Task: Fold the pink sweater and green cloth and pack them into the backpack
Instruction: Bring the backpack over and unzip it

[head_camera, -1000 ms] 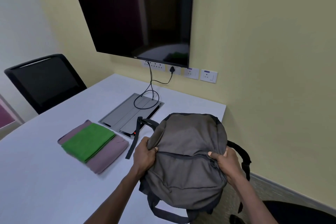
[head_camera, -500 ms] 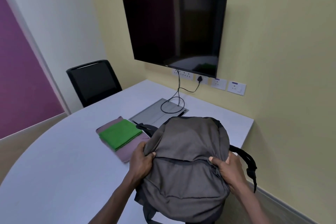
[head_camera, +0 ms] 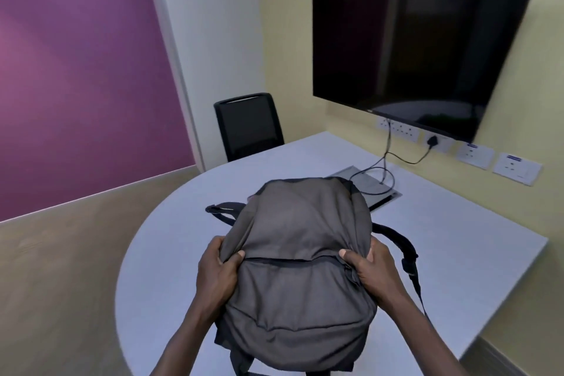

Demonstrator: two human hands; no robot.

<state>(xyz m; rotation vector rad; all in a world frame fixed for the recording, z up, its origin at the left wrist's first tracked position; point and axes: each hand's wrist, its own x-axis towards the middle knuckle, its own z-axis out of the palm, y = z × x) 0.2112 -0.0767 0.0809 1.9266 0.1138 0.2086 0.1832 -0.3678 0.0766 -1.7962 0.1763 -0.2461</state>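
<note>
Yellow and purple walls enclose a small room where a pale bench with a rounded end carries a grey backpack. That backpack lies front-up in the middle of the bench's near part, its top toward the far wall and its bottom hanging over the near edge. Both hands grip it at the level of the closed front-pocket zip: the left hand pinches the fabric on the backpack's left side, thumb on top and fingers curled under, and the right hand clasps the right side the same way. Black shoulder straps stick out from under the backpack on either side. Just beyond the backpack's top, a grey metal cable hatch sits flush in the bench, with a black cable looping from it up to wall sockets. Above those hangs a dark screen. Left of the screen, a black chair stands at the bench's far edge.
</note>
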